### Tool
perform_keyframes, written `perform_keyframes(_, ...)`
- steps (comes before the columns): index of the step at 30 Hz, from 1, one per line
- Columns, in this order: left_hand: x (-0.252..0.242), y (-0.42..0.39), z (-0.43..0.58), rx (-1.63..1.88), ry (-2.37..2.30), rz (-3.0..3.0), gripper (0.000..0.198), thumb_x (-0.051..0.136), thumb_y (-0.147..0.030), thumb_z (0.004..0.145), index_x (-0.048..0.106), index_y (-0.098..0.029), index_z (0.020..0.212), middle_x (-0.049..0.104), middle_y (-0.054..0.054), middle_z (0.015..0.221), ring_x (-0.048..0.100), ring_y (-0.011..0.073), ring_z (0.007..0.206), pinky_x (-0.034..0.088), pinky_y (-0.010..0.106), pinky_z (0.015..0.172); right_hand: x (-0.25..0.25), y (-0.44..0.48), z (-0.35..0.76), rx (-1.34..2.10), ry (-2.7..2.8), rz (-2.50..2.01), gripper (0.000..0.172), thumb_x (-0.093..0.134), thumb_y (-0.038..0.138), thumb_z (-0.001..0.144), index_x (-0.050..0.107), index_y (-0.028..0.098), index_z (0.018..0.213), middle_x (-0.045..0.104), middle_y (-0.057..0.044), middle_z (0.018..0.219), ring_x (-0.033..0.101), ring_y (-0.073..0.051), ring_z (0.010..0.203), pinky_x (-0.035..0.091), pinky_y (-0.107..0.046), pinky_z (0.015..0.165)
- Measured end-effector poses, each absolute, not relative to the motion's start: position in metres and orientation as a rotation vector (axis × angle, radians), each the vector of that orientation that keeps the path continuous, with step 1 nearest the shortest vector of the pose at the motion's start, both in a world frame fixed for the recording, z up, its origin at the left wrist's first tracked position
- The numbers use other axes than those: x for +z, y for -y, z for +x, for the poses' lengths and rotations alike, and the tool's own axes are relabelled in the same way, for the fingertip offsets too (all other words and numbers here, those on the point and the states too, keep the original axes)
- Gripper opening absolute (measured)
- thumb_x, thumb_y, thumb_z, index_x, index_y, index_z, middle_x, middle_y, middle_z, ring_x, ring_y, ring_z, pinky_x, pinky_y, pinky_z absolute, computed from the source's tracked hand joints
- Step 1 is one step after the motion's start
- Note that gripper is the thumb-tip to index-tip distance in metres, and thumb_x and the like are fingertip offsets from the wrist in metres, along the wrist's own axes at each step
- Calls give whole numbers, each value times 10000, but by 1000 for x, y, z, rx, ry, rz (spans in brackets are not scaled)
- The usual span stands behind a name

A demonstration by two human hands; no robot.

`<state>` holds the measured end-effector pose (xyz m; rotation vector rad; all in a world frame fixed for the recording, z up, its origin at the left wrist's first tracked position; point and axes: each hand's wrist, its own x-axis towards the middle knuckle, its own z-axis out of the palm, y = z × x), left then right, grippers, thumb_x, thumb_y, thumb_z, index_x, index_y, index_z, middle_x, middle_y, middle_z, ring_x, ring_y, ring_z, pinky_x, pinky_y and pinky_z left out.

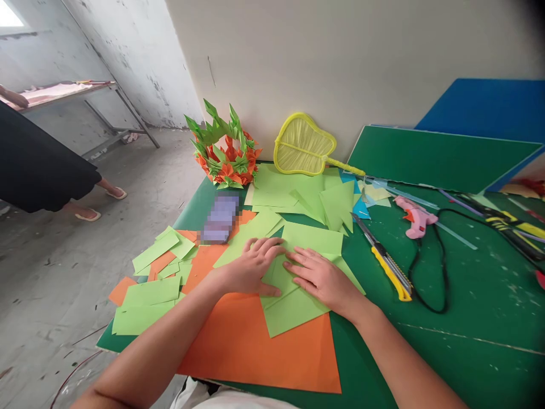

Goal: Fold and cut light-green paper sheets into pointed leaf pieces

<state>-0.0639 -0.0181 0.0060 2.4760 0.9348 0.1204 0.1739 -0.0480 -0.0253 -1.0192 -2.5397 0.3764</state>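
Note:
A light green sheet of paper (pixel 289 321) lies at an angle on a large orange sheet (pixel 264 358), with a crease or overlapping layer across its middle. My left hand (pixel 255 267) rests on its left side, thumb held away from the other fingers. From the right, my right hand (pixel 320 279) lies flat on the same paper, fingers stretched out. The fingertips of both hands come close together near its upper part. More green paper (pixel 313 232) extends just beyond them. What lies under my palms is hidden.
Cut green pieces (pixel 147 315) lie at left, near a blurred phone (pixel 220 218). Behind are an orange-and-green folded-paper piece (pixel 225 153) and a yellow fan (pixel 304 145). A utility knife (pixel 389 270) and pink glue gun (pixel 416 217) with cord lie right. Another person's skirt (pixel 38 165) shows far left.

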Motion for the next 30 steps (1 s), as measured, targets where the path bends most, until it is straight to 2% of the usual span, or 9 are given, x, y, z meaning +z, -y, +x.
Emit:
perform_keyframes(6,8,18,-64,82,-906,2449,921,723,-594,663,336,-248,1423,296,169,1500,230,416,1388,108,620,1113,-25,48,174,378,2563,-1031,366,439,285,996,562,236,1337,517,-58,1429,408,-258,1369,398,-494,1107)
perform_keyframes(15,10,15,-69,-143,-830,2427,1251,762,-678,532,141,-223,1519,77,184,1595,45,442,1448,-2,665,1109,-26,48,175,365,2563,-1028,371,445,283,993,555,249,1346,519,-50,1428,411,-254,1367,398,-487,1110)
perform_keyframes(20,13,12,-71,-165,-806,2408,1310,750,-735,507,115,-219,1530,46,188,1599,39,449,1449,-48,674,1100,-25,49,174,363,2564,-1042,374,457,280,988,554,249,1348,518,-53,1429,416,-257,1364,401,-481,1108)
perform_keyframes(23,13,14,-69,-99,-819,2431,1229,712,-764,548,184,-215,1513,127,194,1585,88,453,1441,-44,691,1092,-24,49,174,368,2574,-1050,370,452,283,990,564,226,1338,506,-55,1440,401,-260,1374,390,-480,1116)
perform_keyframes(27,8,20,-61,28,-945,2489,935,577,-748,740,308,-201,1449,270,195,1536,195,399,1425,-50,678,1106,-24,49,173,382,2584,-1053,369,439,284,995,566,212,1334,487,-50,1456,388,-260,1381,369,-482,1129)
perform_keyframes(30,5,24,-57,57,-1005,2510,881,572,-728,760,336,-197,1421,302,196,1516,223,392,1413,-30,679,1110,-24,50,173,387,2575,-1062,367,445,285,992,571,208,1328,491,-52,1453,387,-258,1382,368,-475,1130)
